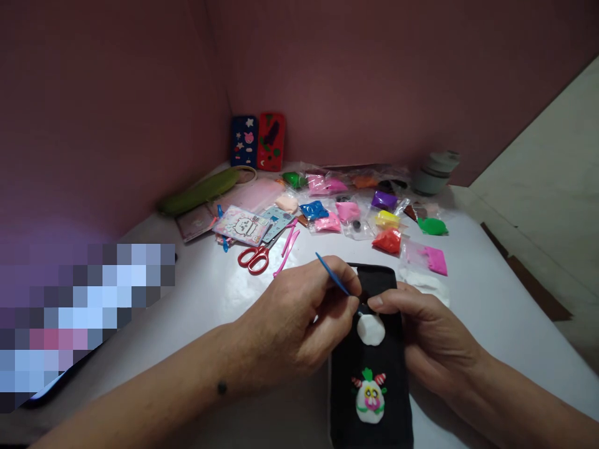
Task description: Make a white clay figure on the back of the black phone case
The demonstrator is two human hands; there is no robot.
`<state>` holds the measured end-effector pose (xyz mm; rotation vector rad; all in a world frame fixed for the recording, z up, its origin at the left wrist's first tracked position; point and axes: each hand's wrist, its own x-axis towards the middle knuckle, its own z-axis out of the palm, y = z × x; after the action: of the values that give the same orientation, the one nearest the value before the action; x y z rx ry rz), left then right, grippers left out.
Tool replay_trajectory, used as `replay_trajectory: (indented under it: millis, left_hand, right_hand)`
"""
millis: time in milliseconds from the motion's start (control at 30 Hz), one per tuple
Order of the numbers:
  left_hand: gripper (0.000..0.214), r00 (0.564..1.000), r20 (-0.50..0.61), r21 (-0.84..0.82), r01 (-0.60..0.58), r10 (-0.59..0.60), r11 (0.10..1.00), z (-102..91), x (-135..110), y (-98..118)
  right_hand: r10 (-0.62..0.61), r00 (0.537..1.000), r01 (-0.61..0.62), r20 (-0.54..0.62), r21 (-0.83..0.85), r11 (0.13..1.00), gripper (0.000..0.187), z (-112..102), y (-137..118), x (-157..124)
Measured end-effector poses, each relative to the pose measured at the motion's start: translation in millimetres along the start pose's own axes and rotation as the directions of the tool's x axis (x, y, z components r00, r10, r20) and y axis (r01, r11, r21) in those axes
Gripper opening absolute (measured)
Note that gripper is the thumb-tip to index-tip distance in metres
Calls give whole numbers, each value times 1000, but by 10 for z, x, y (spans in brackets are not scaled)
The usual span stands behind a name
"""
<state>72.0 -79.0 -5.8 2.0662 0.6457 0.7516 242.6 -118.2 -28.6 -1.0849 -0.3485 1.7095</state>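
A: L hand [299,318], what's seen?
B: Closed in a pinch on a thin blue modelling tool [331,274]. The tip is set at the far edge of a white clay disc [371,329], between the two thumbs.

A: R hand [433,346]?
B: Wrapped round the right edge of a black phone case [393,386]. The thumb is laid on top, just beside the disc.

A: Where's the case?
B: Laid flat on the white table [491,299], near centre, long side running near to far. The disc is stuck approx. at its middle. A small clay figure [369,399] (white body, yellow eyes, green tuft) is seen nearer on it.

A: And further out?
B: A white clay lump [423,280] is seen just right of the case's far end. Red scissors [254,257] and pink plastic tools [287,242] are laid far left of the hands. Clay packets [387,240] (red, yellow, purple, blue, pink, green etc.) are spread across the far side, with a sticker card [242,225] to their left. A blue decorated case [244,140] and a red decorated case [271,141] are propped vs. the far wall. A grey pot [435,171] is seen far right.
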Motion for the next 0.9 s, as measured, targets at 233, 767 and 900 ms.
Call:
replay_trajectory:
  millis: [233,767,900]
  left_hand:
    - [8,998,-30,33,-57,58,998,14,-5,-14]
    - [9,991,-24,134,-126,130,983,3,5,-7]
    - [9,991,-27,143,-128,133,981,5,-3,-3]
  right_hand:
    - [-14,1000,14,-5,81,997,15,4,-11,-10]
    - [-38,983,41,-182,16,999,15,-17,14,8]
    - [-40,982,41,-185,4,999,15,-7,13,3]
